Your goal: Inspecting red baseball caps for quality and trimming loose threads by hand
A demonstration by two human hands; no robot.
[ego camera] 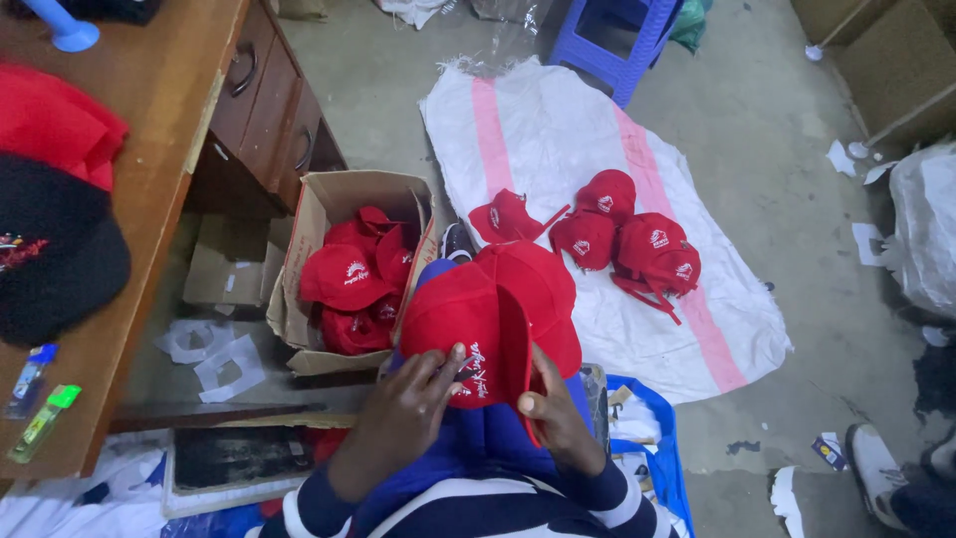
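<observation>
My left hand rests its fingers on the front panel of a red cap with white embroidery, lying on my lap. From the other side my right hand grips the same cap at its brim edge. A second red cap lies just behind it on my knee. Left of my lap stands an open cardboard box filled with several red caps. Ahead on the floor, several more red caps lie on a white sack with pink stripes.
A wooden desk with drawers runs along the left, carrying a black cap, red fabric and two lighters. A blue plastic stool stands beyond the sack. Paper scraps litter the concrete floor; another person's shoe is at bottom right.
</observation>
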